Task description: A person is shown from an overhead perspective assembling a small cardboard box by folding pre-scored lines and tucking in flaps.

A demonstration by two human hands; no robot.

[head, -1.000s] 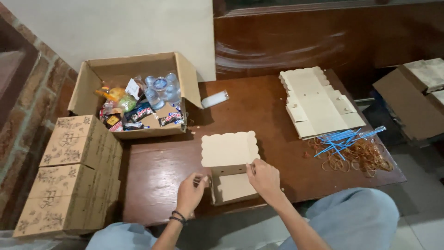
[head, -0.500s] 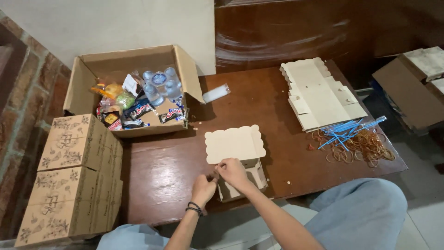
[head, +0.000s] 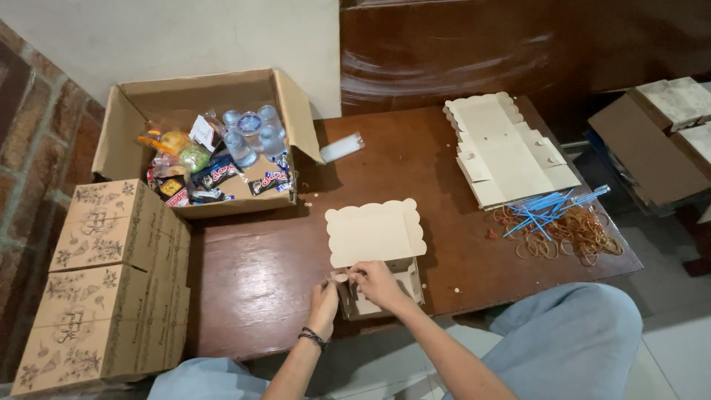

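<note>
A small tan cardboard box (head: 404, 280) with a scalloped lid (head: 374, 231) laid open stands at the near edge of the dark wooden table (head: 252, 281). My left hand (head: 324, 298) pinches a side flap at the box's left front corner. My right hand (head: 376, 283) reaches over the box's opening and grips the same flap from the right. Both hands meet at that corner, and the fingers hide the flap's edge.
An open carton (head: 289, 104) of snacks and water cups sits at the back left. Printed closed boxes (head: 111, 274) are stacked at the left edge. A pile of flat box blanks (head: 503, 152), blue straws (head: 548, 204) and rubber bands (head: 574, 233) lie on the right.
My right hand has moved from the box's right side to its left front corner, joining the left hand. The hands now work together on one flap.
</note>
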